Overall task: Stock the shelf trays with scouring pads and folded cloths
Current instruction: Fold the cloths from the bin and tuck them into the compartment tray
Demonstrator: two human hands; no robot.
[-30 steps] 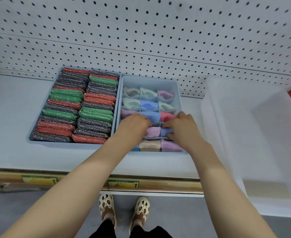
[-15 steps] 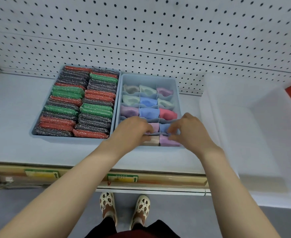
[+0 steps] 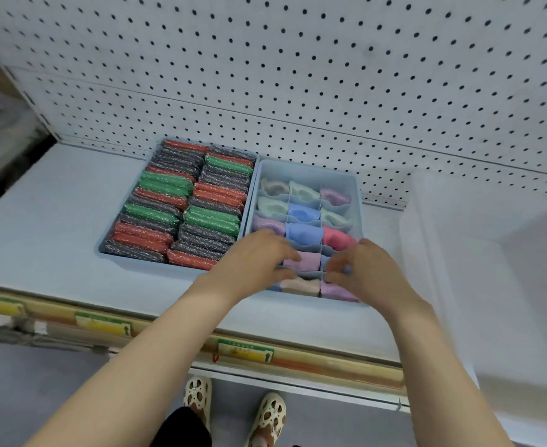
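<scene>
A pale shelf [image 3: 55, 221] runs below a white pegboard back wall [image 3: 298, 75], its front edge carrying a tan price rail with green-and-yellow labels [image 3: 244, 350]; grey floor shows beneath, where two cream perforated clogs [image 3: 233, 411] stand. On the shelf a light blue tray [image 3: 117, 253] is packed with two columns of scouring pads [image 3: 181, 204] in red, green and dark grey, standing on edge. Touching its right side sits a divided tray [image 3: 356, 195] whose small compartments each hold a folded cloth [image 3: 302, 233] (blue, lilac, pink, mint, beige). A large white bin [image 3: 491, 269] stands to the right, cut off by the frame edge. The left hand [image 3: 252, 259] lies over the tray's near-left compartments, fingers curled down among the cloths; whether it grasps anything cannot be told. The right hand [image 3: 365, 269] hovers over the near-right cells with thumb and fingertips drawn close together, but motion blur hides whether they pinch a cloth or divider.
</scene>
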